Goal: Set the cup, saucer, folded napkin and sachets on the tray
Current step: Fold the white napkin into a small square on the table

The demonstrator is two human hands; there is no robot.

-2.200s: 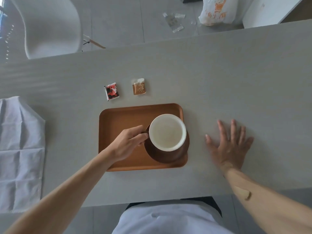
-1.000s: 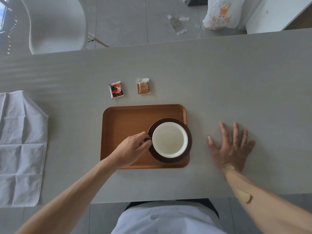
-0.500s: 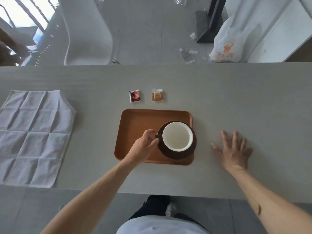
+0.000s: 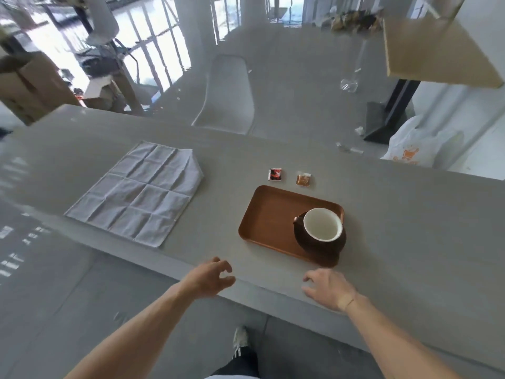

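A white-lined brown cup stands on a dark brown saucer at the right end of the brown tray. Beyond the tray lie a red-black sachet and a tan sachet on the grey table. A white napkin lies spread flat, creased, to the left. My left hand hovers over the table's near edge with fingers apart, empty. My right hand rests near the edge just below the tray, fingers loosely spread, empty.
A white chair stands beyond the far side of the table. A white plastic bag sits on the floor at the right. Cardboard boxes are stacked at the far left.
My left hand let go of the cup handle and drew back to the near edge. My right hand moved left toward the tray. The view swung left and up, bringing the whole napkin in.
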